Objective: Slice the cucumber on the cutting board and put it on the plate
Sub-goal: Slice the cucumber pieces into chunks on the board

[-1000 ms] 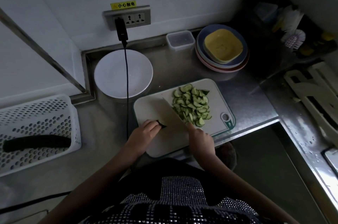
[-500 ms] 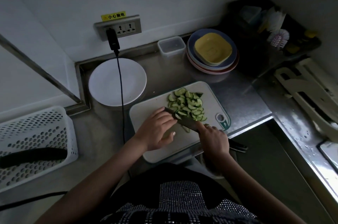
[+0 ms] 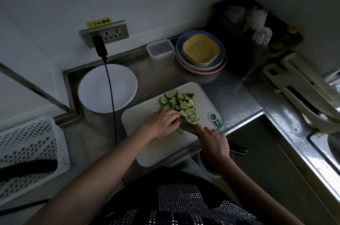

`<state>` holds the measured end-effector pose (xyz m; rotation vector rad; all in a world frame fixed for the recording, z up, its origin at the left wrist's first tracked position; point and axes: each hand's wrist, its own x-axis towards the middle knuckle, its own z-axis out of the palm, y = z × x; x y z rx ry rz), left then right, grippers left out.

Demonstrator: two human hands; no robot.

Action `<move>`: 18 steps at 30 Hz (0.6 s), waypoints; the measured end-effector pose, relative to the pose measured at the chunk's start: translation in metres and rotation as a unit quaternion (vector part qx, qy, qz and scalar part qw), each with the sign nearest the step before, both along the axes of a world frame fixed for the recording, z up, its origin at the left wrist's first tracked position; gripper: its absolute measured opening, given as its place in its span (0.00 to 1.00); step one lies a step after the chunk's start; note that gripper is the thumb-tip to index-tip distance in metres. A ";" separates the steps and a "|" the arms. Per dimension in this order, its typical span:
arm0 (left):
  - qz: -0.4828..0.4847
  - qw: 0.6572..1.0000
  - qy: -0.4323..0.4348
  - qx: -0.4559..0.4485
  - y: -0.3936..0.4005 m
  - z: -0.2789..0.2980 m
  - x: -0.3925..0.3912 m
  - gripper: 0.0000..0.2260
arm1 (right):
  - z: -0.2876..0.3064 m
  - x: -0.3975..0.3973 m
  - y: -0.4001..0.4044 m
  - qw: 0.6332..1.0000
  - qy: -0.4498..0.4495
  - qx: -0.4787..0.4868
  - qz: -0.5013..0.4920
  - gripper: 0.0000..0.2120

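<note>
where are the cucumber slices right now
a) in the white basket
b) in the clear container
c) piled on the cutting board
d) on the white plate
c: the cucumber slices lie in a heap on the far part of the cutting board, while the white plate to its left holds none of them.

Views: one, head-worn.
Position: above the counter [image 3: 211,85], at the person's head.
Facing: forward and steeply down, toward the wall corner.
Nearness: close; board [image 3: 165,149] mid-frame, the person's torso at the bottom edge.
Lens: wide-angle, edges bent.
Shared area: none, single view.
</note>
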<state>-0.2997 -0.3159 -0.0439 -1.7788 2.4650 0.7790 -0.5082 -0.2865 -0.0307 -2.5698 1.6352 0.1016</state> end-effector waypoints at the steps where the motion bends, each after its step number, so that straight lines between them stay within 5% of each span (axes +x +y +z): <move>1: 0.021 0.999 0.034 -0.020 0.003 0.002 0.002 0.24 | 0.000 -0.001 0.002 1.000 -0.008 0.002 -0.007 0.22; 4: 0.097 0.975 0.143 -0.140 0.017 0.003 0.020 0.22 | -0.001 0.000 0.005 0.997 -0.037 0.047 -0.044 0.08; 9: 0.303 0.906 0.182 -0.232 0.065 -0.014 0.056 0.18 | -0.007 0.011 0.023 0.976 -0.161 0.089 -0.113 0.08; 14: 0.150 0.958 0.077 -0.231 0.091 -0.042 0.053 0.11 | -0.010 0.042 0.024 0.966 -0.185 0.163 -0.080 0.09; 18: 0.096 0.967 0.030 -0.235 0.095 -0.060 0.053 0.14 | -0.010 0.066 0.026 0.976 -0.120 0.182 0.022 0.09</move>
